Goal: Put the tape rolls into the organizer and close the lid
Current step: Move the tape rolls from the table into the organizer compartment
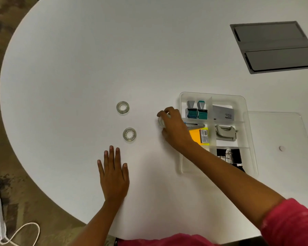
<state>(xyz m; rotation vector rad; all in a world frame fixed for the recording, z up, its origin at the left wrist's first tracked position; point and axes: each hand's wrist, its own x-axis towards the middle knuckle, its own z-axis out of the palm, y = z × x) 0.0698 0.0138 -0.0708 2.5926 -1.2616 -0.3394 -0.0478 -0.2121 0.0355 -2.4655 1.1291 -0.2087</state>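
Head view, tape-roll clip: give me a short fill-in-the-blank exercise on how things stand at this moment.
1. The right hand is closed on a tape roll just ____ of the organizer.
2. ____ more tape rolls lie loose on the table, untouched by either hand.
3. The left hand rests ____ on the table, holding nothing.
4. The clear lid lies on the organizer's ____ side.

Missing words: left; two; flat; right
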